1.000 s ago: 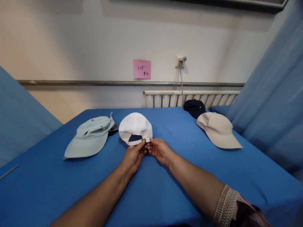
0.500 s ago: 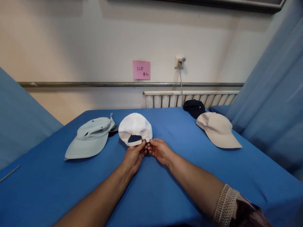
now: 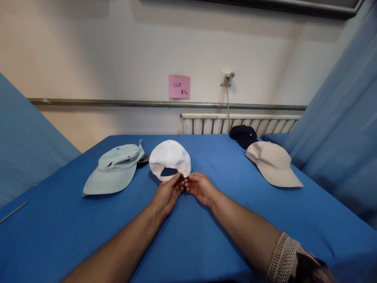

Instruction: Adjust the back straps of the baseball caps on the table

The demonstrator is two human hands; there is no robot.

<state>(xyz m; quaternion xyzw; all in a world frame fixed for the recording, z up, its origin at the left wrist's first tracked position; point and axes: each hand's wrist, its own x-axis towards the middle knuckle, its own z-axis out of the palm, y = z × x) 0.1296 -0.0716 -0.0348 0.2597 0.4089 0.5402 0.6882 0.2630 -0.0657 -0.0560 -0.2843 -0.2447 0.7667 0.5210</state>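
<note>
A white baseball cap (image 3: 170, 153) sits on the blue-covered table (image 3: 188, 243), its back opening and strap facing me. My left hand (image 3: 168, 194) pinches the strap near its small brass-coloured buckle, thumb on top. Close beside it, my right hand (image 3: 200, 188) grips the strap's right end between thumb and fingers. The buckle is largely covered by my fingers. To the left lies a pale mint cap (image 3: 113, 167) with a small dark emblem. A beige cap (image 3: 271, 161) rests on the right.
Behind the beige cap is a navy cap (image 3: 244, 135). Something dark (image 3: 143, 160) lies against the mint cap. A thin stick (image 3: 14, 212) is at the left edge. Wall, radiator (image 3: 212, 125) and metal rail (image 3: 141, 103) stand behind; blue curtains (image 3: 338, 129) hang at both sides.
Both hands stay on the strap with small finger movements. The brass buckle, more visible half a second ago, is now mostly behind my left thumb. The view shifts slightly.
</note>
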